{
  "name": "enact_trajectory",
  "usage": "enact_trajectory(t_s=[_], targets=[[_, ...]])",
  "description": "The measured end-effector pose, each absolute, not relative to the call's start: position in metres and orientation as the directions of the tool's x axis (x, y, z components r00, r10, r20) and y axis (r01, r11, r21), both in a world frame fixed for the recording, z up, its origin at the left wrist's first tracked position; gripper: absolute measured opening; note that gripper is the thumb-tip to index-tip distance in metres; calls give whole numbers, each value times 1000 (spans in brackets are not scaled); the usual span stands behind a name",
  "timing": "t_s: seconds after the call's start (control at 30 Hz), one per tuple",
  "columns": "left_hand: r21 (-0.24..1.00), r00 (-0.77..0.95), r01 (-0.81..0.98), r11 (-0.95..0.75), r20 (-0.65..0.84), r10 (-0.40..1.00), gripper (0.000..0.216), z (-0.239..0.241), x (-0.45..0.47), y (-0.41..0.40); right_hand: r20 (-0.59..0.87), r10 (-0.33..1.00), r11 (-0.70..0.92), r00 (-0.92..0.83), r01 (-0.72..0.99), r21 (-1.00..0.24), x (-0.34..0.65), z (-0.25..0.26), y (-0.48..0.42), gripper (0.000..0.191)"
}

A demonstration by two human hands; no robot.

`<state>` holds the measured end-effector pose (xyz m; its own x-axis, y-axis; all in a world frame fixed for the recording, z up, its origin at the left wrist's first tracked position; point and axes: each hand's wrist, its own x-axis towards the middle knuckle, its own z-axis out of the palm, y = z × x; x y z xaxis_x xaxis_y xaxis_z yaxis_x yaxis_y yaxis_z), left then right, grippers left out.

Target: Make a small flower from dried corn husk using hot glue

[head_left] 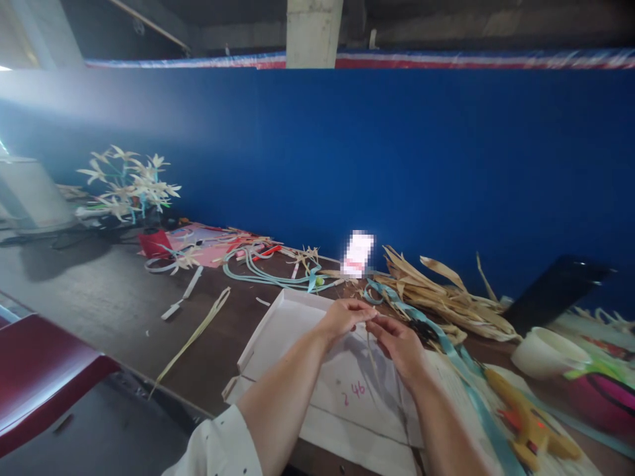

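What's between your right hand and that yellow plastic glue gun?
A flat, light-blue ribbon and white paper lie between the right hand and the glue gun, in the head view.

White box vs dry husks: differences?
Colour: the box is white with magenta marks; the husks are tan.
Shape: the box is low with straight edges; the husks are ragged and curled.
Place: the box is under the left hand and right hand; the husks lie beyond, to the right.
Shared: both rest on the table.

Blue partition [446, 158] behind a dark table [119, 281], pale pillar [313, 33] beyond
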<state>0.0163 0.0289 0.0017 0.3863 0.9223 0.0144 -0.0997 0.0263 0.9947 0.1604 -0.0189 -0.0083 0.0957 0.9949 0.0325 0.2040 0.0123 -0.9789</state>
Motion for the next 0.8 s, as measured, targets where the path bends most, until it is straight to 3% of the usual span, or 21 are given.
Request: enact_trajectory(t_s=[0.13,0.3,0.8], targets=[[996,414,-86,27,11,910,51,1,18,27,31,965,6,259,97,-995,162,-7,-18,39],[997,542,53,47,-68,838,52,1,19,24,8,909,59,417,-110,-992,161,1,-21,46],[997,623,67,26,-63,780,27,1,20,21,28,888,89,458,-113,-990,163,6,-23,42]])
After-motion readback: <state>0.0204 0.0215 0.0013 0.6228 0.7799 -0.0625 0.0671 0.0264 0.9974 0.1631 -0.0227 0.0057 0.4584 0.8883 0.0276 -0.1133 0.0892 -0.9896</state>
